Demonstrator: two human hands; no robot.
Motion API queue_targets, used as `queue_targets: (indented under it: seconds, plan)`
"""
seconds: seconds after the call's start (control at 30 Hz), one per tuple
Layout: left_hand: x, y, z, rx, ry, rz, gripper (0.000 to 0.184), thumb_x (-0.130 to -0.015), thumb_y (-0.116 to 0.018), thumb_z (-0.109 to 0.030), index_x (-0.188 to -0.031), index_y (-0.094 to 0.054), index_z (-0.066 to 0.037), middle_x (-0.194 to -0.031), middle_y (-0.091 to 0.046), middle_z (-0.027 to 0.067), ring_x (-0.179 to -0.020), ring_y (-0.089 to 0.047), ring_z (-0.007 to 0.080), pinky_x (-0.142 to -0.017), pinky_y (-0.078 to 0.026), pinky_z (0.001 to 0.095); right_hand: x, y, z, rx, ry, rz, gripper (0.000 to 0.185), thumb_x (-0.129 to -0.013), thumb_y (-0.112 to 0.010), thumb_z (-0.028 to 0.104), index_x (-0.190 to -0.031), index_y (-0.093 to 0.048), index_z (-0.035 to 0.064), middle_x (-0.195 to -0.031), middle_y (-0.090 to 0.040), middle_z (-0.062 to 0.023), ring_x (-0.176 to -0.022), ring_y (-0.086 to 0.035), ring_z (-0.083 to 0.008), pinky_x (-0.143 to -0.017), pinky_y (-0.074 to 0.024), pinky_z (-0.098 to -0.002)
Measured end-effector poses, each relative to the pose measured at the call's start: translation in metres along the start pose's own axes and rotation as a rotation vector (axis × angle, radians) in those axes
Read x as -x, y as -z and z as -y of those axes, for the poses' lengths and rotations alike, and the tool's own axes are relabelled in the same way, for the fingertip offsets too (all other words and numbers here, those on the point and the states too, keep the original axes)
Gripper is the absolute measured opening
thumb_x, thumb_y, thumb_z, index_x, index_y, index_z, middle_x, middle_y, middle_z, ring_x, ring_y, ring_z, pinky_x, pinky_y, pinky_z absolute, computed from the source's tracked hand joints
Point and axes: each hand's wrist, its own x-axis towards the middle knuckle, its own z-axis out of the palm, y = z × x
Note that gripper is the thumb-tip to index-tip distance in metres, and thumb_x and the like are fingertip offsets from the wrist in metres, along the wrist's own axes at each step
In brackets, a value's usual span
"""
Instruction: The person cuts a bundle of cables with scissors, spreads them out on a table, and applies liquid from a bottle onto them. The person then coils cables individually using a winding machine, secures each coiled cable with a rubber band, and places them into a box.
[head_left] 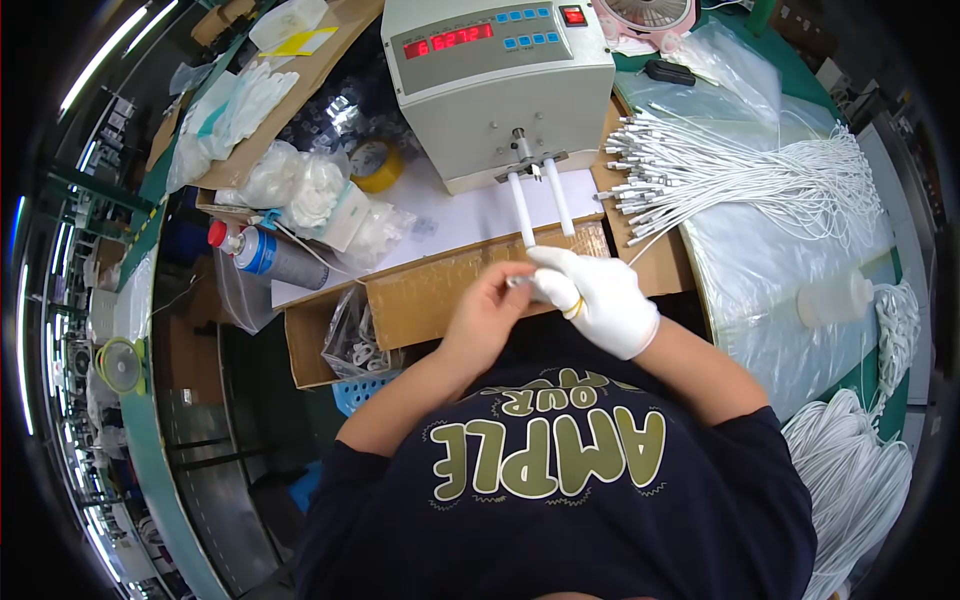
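My left hand [484,318] is bare and closed, its fingertips pinching a small metallic cable end [518,281]. Close beside it, my right hand [600,300] wears a white glove with a yellow band and is closed round something at the same spot; what lies inside its fingers is hidden. Both hands meet in front of my chest, just below two white tubes [560,198] that stick out from a grey machine [500,110] with a red digital display. A thin white cable runs up to the right from behind the gloved hand.
A bundle of white cables [740,170] lies at the right on plastic sheeting, with coiled cables [850,480] below. Cardboard [440,295] edges the bench in front of the machine. At the left are a spray can [280,260], yellow tape [376,165] and plastic bags.
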Motion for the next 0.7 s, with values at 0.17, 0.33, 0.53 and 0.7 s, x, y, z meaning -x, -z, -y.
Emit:
queue_targets:
  seconds: [0.17,0.33,0.53,0.7]
  plan:
    - [0.015,0.006,0.003,0.110,0.248,0.082,0.025,-0.099,-0.048,-0.009,-0.120,-0.052,0.002,-0.116,-0.060,0.0102,-0.106,-0.059,0.0188,-0.096,-0.047,0.0340,0.008,-0.008,0.006,0.070,-0.015,0.170,0.038,-0.096,-0.048,0.038,-0.116,-0.058,0.0074,-0.088,-0.068,-0.0158,-0.072,-0.066,-0.0337,-0.066,-0.0515,-0.0411]
    - [0.049,0.120,0.031,-0.606,-0.129,-0.475,0.025,-0.097,-0.051,-0.011,-0.118,-0.059,0.001,-0.115,-0.063,0.0130,-0.104,-0.060,0.0198,-0.092,-0.047,0.0332,0.011,0.019,-0.035,0.163,0.093,0.168,0.033,-0.087,-0.064,0.033,-0.106,-0.065,0.0066,-0.083,-0.066,-0.0135,-0.075,-0.065,-0.0299,-0.072,-0.0520,-0.0389]
    - [0.083,0.188,0.027,-1.709,-0.158,-0.555,0.024,-0.082,-0.064,-0.012,-0.104,-0.065,-0.001,-0.101,-0.063,0.0180,-0.090,-0.060,0.0340,-0.079,-0.049,0.0447,0.020,0.049,-0.110,0.839,0.290,0.256,0.025,-0.071,-0.068,0.016,-0.093,-0.062,0.0062,-0.102,-0.057,-0.0093,-0.112,-0.051,-0.0301,-0.097,-0.0399,-0.0472]
    - [-0.013,0.136,0.048,-1.316,-0.380,-0.653,0.031,-0.084,-0.065,-0.022,-0.108,-0.064,-0.003,-0.092,-0.062,0.0150,-0.090,-0.058,0.0338,-0.083,-0.046,0.0429,-0.022,0.043,-0.055,-0.179,-0.362,-0.157,0.018,-0.080,-0.065,0.011,-0.098,-0.066,0.0083,-0.079,-0.061,-0.0083,-0.076,-0.063,-0.0251,-0.070,-0.0506,-0.0335]
